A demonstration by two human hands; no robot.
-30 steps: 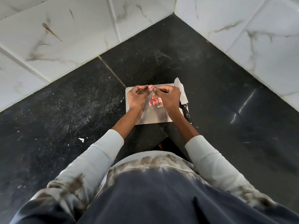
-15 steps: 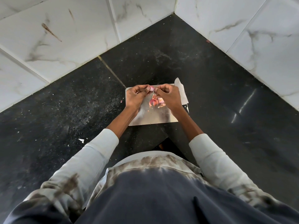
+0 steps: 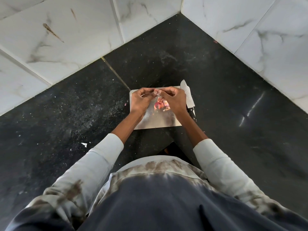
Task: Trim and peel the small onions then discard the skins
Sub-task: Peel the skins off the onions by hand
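Note:
A pale cutting board (image 3: pixel 160 120) lies on the black counter. Above its far edge my left hand (image 3: pixel 141 100) and my right hand (image 3: pixel 174 100) meet fingertip to fingertip, both pinching a small pale onion (image 3: pixel 156 92) that is mostly hidden by the fingers. Below the hands, a heap of pink onion skins (image 3: pixel 160 105) rests on the board. A knife (image 3: pixel 188 95) with a black handle lies along the board's right side, partly behind my right hand.
The black stone counter (image 3: pixel 225 105) runs into a corner of white marbled wall tiles (image 3: pixel 66 39). Small white scraps (image 3: pixel 84 144) lie on the counter at the left. My light sleeves and dark shirt fill the bottom of the view.
Both hands stay together over the board's far edge, with the fingers shifting slightly around the small onion. The skins and the knife have not moved.

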